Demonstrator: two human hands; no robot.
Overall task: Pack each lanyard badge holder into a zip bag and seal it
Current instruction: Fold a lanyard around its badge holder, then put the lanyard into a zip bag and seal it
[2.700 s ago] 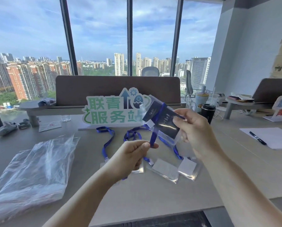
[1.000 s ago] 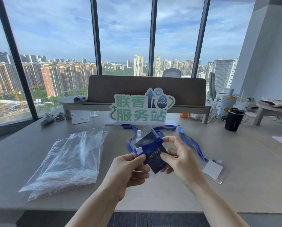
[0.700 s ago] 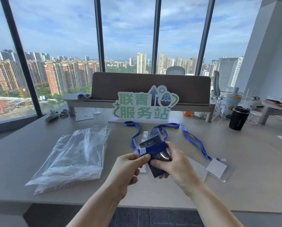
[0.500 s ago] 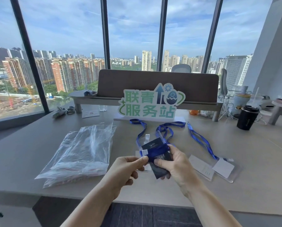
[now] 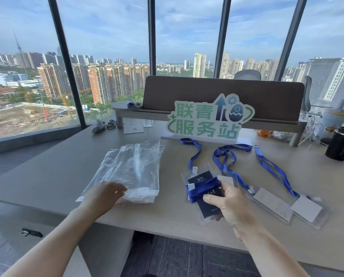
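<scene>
My right hand [image 5: 230, 204] grips a clear badge holder [image 5: 202, 186] with a dark card inside and its blue lanyard wrapped round it, just above the desk's front edge. My left hand [image 5: 104, 194] reaches to the near end of a stack of clear zip bags [image 5: 133, 168] on the left; its fingers touch the top bag, and whether they pinch it is unclear. More badge holders with white cards [image 5: 271, 203] and loose blue lanyards [image 5: 229, 156] lie to the right on the desk.
A green and white cut-out sign [image 5: 207, 118] stands behind the lanyards, before a brown desk divider [image 5: 223, 96]. A black cup [image 5: 342, 142] sits at the far right. The desk's front edge [image 5: 167, 226] runs just under my hands.
My left hand let go of the wrapped badge holder and moved left to the zip bags. My right hand keeps the holder, lowered toward the desk. The view turned left.
</scene>
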